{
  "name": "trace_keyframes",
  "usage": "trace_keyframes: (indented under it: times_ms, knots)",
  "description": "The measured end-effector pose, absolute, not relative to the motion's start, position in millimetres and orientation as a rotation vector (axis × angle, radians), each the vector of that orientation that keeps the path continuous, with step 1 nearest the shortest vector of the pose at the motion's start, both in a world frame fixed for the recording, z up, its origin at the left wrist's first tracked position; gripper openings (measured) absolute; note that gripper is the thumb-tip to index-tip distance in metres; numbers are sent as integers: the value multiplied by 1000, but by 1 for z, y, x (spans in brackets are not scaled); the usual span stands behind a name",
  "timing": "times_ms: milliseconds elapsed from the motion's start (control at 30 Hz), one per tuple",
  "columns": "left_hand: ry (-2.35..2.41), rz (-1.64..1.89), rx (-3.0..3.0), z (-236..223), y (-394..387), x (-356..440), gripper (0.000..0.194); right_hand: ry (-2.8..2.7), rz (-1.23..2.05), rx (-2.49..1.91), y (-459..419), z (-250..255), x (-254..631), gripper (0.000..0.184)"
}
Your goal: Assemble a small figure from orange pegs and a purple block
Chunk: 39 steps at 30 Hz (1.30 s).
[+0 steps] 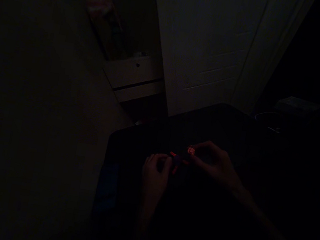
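Note:
The view is very dark. Over a black tabletop (144, 140), my right hand (216, 160) pinches a small, knobbly, orange-red piece (191, 151) between thumb and fingertips; its kind is unclear. To its left my left hand (155, 172) has thumb and fingers curled together at a small dark thing with thin red arms (176, 161). That thing looks purplish in the middle, with its arms sticking out several ways. It lies between my two hands, close below the orange-red piece. I cannot make out whether the two pieces touch.
A dark blue flat object (107, 187) lies at the table's left edge. Beyond the table are a pale door (209, 42) and a white drawer unit (133, 74) with a reddish item (103, 16) above it. At the right are a thin curved line and a pale flat object (299, 104).

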<state>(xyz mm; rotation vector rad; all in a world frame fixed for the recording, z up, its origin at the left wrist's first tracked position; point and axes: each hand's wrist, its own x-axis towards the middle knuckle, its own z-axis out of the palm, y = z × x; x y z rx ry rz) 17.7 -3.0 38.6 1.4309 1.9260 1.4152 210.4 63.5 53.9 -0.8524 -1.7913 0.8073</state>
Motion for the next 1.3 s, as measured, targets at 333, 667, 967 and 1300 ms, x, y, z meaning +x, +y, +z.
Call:
trace_keyframes:
  times_ms: [333, 667, 967, 1300]
  knots:
    - [2234, 919, 1675, 20, 16, 23, 26, -1664, 1082, -907, 80, 28, 206, 37]
    - [2021, 1116, 1423, 11, 26, 17, 28, -1628, 1237, -897, 85, 17, 204, 41]
    - [1858, 1277, 1251, 17, 27, 21, 57, -1692, 1145, -945, 89, 15, 202, 34]
    - [1548, 1499, 1073, 12, 28, 22, 63, -1684, 1226, -883, 91, 6, 196, 34]
